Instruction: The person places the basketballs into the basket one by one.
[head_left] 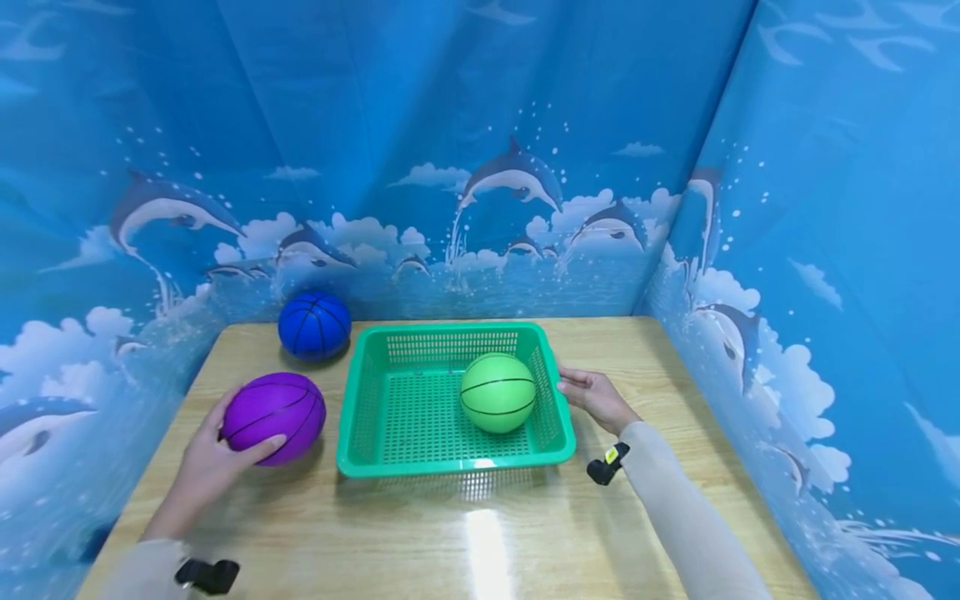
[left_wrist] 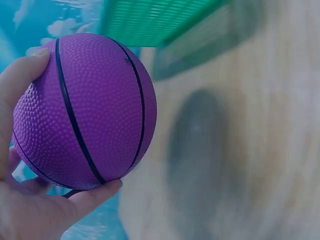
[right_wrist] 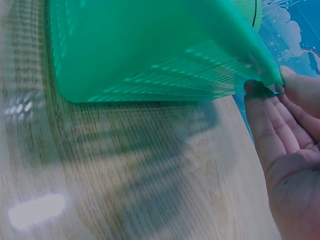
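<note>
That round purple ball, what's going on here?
A person's left hand holds the round purple ball with black lines, left of a rectangular green plastic basket. The right hand grips the basket at its right side. A round light green ball sits inside, and a round blue ball rests behind the purple one, on the wooden table.

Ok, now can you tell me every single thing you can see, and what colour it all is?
Table: one, pale wood, in front of the person
Basket: one, green, on the table
Light green ball: one, light green with black lines, inside the basket
Blue ball: one, blue, far left of the table
Purple ball: one, purple, left of the basket
Dolphin backdrop: sheet count unclear, blue and white, behind and beside the table
Wrist gadgets: two, black, one per wrist
Sleeves: two, pale, on the arms
Left hand: one, bare, holding the purple ball
Right hand: one, bare, gripping the basket's rim
</note>
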